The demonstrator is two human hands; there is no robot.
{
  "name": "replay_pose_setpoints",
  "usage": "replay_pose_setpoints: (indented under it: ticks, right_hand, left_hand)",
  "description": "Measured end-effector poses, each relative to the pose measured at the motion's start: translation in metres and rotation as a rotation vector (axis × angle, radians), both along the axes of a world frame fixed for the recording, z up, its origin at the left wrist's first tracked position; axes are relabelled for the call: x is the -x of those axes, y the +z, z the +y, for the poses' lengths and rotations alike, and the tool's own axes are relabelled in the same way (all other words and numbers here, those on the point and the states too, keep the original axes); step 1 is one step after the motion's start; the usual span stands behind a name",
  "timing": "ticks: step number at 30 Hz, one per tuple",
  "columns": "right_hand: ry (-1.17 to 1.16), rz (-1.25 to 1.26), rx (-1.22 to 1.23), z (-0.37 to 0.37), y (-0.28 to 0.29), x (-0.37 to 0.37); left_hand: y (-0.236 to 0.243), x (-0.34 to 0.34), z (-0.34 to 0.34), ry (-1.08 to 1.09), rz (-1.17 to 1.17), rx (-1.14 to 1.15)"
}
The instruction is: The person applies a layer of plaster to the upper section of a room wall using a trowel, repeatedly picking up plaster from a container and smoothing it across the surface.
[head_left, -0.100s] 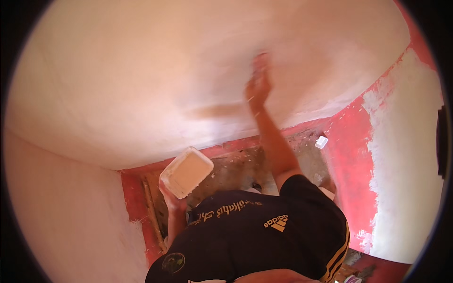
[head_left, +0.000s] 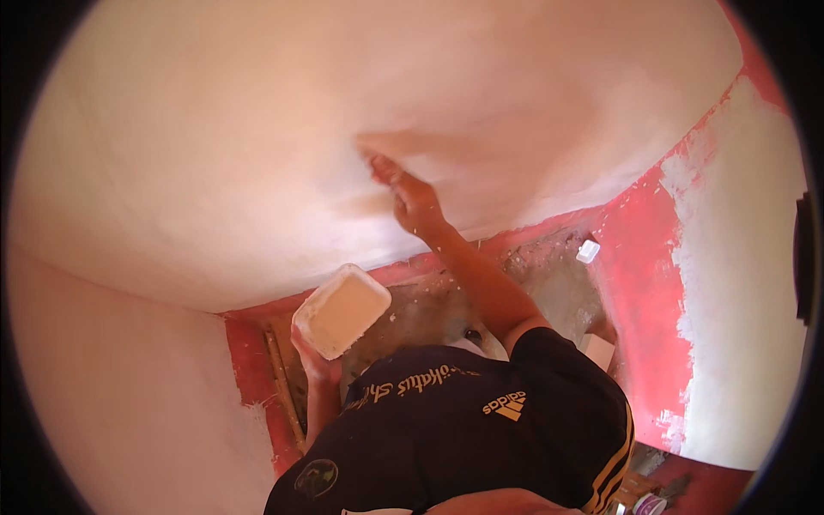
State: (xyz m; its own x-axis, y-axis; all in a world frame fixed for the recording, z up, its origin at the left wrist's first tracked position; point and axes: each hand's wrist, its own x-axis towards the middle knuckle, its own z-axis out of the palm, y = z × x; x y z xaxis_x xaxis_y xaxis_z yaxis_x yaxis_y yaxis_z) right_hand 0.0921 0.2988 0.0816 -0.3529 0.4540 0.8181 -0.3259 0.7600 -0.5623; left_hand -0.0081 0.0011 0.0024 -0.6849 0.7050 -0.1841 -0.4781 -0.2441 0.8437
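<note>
My left hand point(head_left: 312, 355) grips a white rectangular tub point(head_left: 343, 309) holding pale, creamy material, below the wall in view. My right hand point(head_left: 414, 204) is closed on a small tool at the broad pale wall point(head_left: 215, 120); the blurred tool's kind is unclear, and so is whether it touches the surface. A soft shadow lies around that hand. My dark T-shirt fills the lower middle of the view.
Red bands point(head_left: 635, 266) with ragged white edges run along the wall bottom and both side walls. A small white object point(head_left: 588, 251) rests at the right corner of the stained floor. Long narrow pieces point(head_left: 283, 386) lie at lower left, assorted items point(head_left: 648, 502) at lower right.
My right hand has swept left and downward across the wall, with the forearm now more slanted. The tub in my left hand has barely moved.
</note>
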Motion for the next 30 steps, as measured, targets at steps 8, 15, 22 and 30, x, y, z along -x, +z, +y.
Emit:
replay_pose_setpoints:
  ticks: [8,15,22,30]
  right_hand:
    - [-0.939,0.367,0.333,0.09,0.045,-0.098]
    - [-0.146,0.058,0.059,-0.033,-0.009,0.03]
    - [-0.777,0.261,0.432,0.081,0.022,-0.11]
    - [0.151,0.007,0.025,0.066,0.004,-0.067]
  left_hand:
    - [-0.013,0.032,-0.046,-0.003,-0.106,-0.024]
    - [-0.024,0.03,-0.041,-0.038,-0.153,-0.021]
    - [-0.02,-0.001,-0.003,-0.093,-0.114,-0.044]
    - [-0.015,-0.083,0.085,-0.081,-0.055,-0.082]
